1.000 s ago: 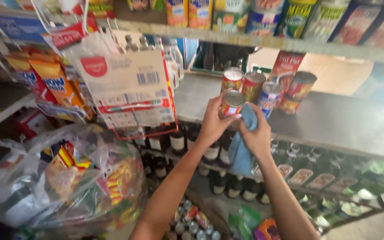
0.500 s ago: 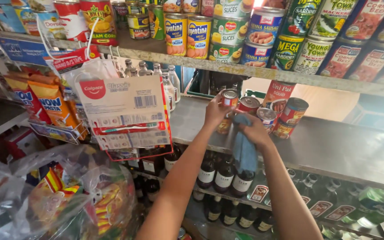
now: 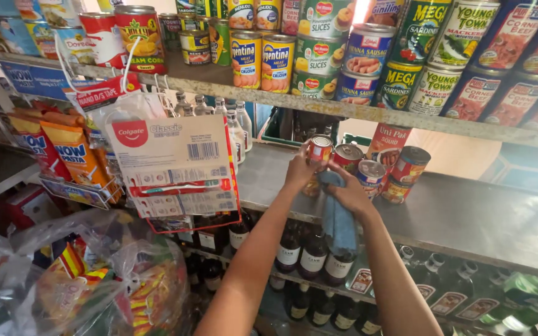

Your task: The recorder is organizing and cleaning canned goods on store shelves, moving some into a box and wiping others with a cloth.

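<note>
My left hand (image 3: 299, 168) grips a small red-and-yellow can (image 3: 320, 149) at the front of a cluster of similar cans (image 3: 386, 171) on the grey metal shelf (image 3: 468, 218). Close beside it on the right, my right hand (image 3: 348, 193) holds a blue cloth (image 3: 339, 224) that hangs down over the shelf edge. The cloth touches the lower part of the can. Both forearms reach up from the bottom of the view.
A higher shelf (image 3: 319, 106) carries stacked tins of sardines, meat loaf and fruit. Hanging toothpaste cards (image 3: 172, 162) and pasta packets (image 3: 73, 155) are on the left. Dark bottles (image 3: 309, 258) fill the shelf below; plastic bags of snacks (image 3: 88, 280) sit lower left.
The view tilted up, bringing the top shelf of tins into sight. Both hands stayed on the can and cloth at the shelf, shifting slightly against the can.
</note>
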